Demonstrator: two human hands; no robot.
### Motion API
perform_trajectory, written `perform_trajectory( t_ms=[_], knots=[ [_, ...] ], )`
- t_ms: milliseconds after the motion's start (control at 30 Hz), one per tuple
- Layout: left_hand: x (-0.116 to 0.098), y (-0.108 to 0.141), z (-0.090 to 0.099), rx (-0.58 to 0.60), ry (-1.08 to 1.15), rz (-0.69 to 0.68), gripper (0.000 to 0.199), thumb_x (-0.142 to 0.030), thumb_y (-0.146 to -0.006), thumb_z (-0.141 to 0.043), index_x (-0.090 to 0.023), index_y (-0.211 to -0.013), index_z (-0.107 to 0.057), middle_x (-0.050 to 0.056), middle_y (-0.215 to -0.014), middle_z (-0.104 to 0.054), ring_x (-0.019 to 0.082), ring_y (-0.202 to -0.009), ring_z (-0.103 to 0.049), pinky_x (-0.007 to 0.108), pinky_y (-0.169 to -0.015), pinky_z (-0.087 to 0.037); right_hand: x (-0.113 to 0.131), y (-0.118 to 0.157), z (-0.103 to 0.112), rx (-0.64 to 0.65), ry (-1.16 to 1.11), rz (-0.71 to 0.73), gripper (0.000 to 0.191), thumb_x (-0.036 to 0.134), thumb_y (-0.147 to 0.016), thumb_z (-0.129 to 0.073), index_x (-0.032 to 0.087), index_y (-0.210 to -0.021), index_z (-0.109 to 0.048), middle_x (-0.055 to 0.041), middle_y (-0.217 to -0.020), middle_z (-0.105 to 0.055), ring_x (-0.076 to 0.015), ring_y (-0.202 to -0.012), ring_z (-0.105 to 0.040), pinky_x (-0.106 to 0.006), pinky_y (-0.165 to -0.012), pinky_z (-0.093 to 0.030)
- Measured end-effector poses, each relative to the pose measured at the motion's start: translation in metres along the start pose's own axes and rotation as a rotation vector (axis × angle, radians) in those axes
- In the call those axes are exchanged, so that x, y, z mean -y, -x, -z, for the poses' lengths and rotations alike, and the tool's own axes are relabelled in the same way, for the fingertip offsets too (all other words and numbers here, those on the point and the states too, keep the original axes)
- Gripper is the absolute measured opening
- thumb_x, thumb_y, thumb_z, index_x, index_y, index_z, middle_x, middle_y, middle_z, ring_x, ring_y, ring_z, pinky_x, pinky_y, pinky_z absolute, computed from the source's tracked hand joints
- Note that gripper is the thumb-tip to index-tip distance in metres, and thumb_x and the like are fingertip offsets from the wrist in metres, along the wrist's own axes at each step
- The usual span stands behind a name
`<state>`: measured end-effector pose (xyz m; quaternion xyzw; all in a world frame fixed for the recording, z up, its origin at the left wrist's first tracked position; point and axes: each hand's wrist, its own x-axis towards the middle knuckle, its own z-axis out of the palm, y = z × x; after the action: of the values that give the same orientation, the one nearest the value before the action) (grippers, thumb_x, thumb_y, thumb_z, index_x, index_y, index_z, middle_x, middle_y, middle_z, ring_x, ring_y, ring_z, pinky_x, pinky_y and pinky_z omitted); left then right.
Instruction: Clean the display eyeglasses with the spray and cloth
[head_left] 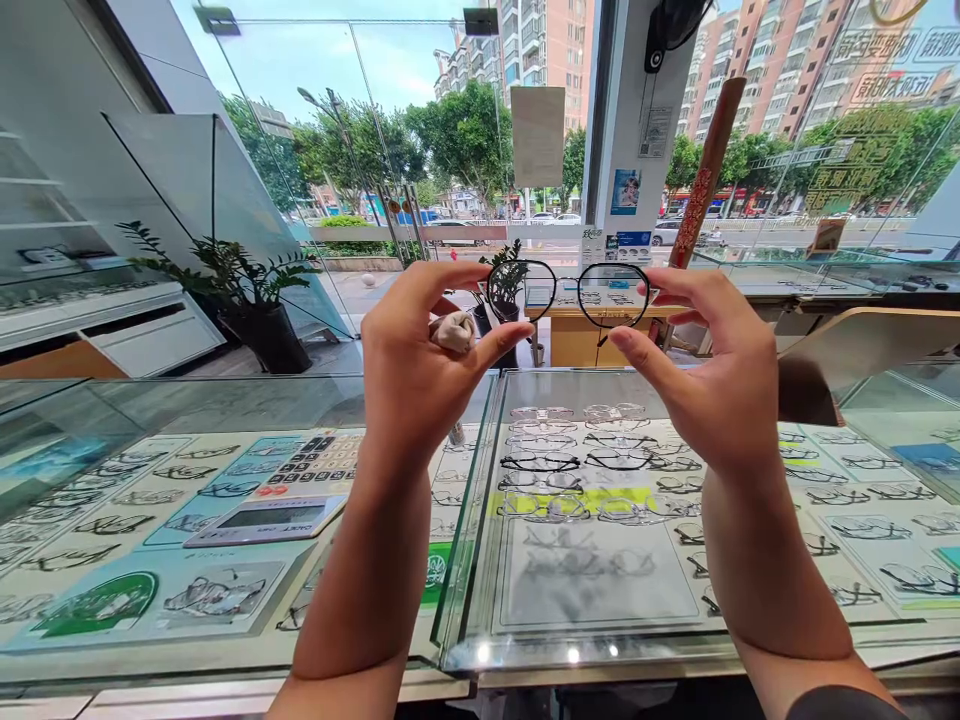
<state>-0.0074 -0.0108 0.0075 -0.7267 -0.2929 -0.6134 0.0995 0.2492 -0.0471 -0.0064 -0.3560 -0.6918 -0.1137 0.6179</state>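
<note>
Dark sleeve fabric (844, 705) edges the lower right corner, and from it the right forearm (772, 560) rises to the right hand (716, 350). That hand pinches one end of a pair of black-rimmed eyeglasses (568, 281), fingers by the hinge and thumb close under the lower rim. At the opposite end the left hand (412, 350) pinches in much the same way, a crumpled greyish cloth (453, 332) tucked against its palm, probably so that thumb and forefinger are free for the frame. Level in the air between both hands, the eyeglasses face the daylight; a grip at each end seems to steady them and leaves most of each lens uncovered.

Below is a glass display counter (540, 645), with spectacle frames (540, 462) in rows under its panes, presumably so that each shows from above. Left of the left forearm (375, 590) lies a calculator (277, 515), perhaps for easy reach. Farther out, a wooden cabinet (577, 342) shows beyond the eyeglasses, a potted plant (270, 335) stands leftward near the glass shopfront (465, 233), and trees (472, 140) grow outside.
</note>
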Motion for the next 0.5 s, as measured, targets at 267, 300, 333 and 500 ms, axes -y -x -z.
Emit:
perform_trajectory(
  t_ms=[267, 300, 333, 500],
  knots=[
    [0.0016, -0.0019, -0.0027, -0.032, 0.045, 0.008, 0.054, -0.061, -0.076, -0.092, -0.033, -0.119, -0.074, 0.003, -0.117, -0.077, 0.026, -0.102, -0.073, 0.039, -0.075, -0.059, -0.0008, -0.0002, -0.0027, 0.000, -0.025, -0.010, 0.040, 0.040, -0.093, -0.079, 0.030, -0.131, -0.071, -0.0072, -0.121, -0.074, -0.0284, -0.108, -0.073, -0.050, -0.090, -0.063],
    [0.0020, -0.0019, -0.0027, -0.033, 0.055, 0.011, 0.055, -0.063, -0.077, -0.090, -0.034, -0.120, -0.073, 0.004, -0.119, -0.076, 0.026, -0.104, -0.073, 0.039, -0.074, -0.060, -0.0002, -0.0002, -0.0033, -0.011, -0.035, -0.008, 0.041, 0.040, -0.092, -0.080, 0.029, -0.131, -0.072, -0.0071, -0.121, -0.074, -0.0281, -0.107, -0.073, -0.050, -0.089, -0.063],
    [0.0025, -0.0018, -0.0028, -0.034, 0.064, 0.014, 0.055, -0.065, -0.077, -0.089, -0.034, -0.121, -0.073, 0.004, -0.120, -0.076, 0.027, -0.105, -0.073, 0.039, -0.073, -0.060, 0.0005, -0.0002, -0.0038, -0.026, -0.041, -0.004, 0.040, 0.039, -0.092, -0.080, 0.029, -0.130, -0.072, -0.0071, -0.121, -0.074, -0.0279, -0.107, -0.073, -0.050, -0.089, -0.063],
    [0.0040, -0.0011, -0.0045, -0.006, 0.080, 0.056, 0.059, -0.068, -0.079, -0.086, -0.036, -0.126, -0.071, 0.004, -0.120, -0.074, 0.023, -0.091, -0.073, 0.038, -0.066, -0.058, 0.0050, 0.0005, -0.0050, -0.099, 0.001, 0.039, 0.040, 0.038, -0.091, -0.083, 0.032, -0.129, -0.072, -0.0069, -0.119, -0.073, -0.0300, -0.109, -0.071, -0.053, -0.092, -0.065]
  ],
)
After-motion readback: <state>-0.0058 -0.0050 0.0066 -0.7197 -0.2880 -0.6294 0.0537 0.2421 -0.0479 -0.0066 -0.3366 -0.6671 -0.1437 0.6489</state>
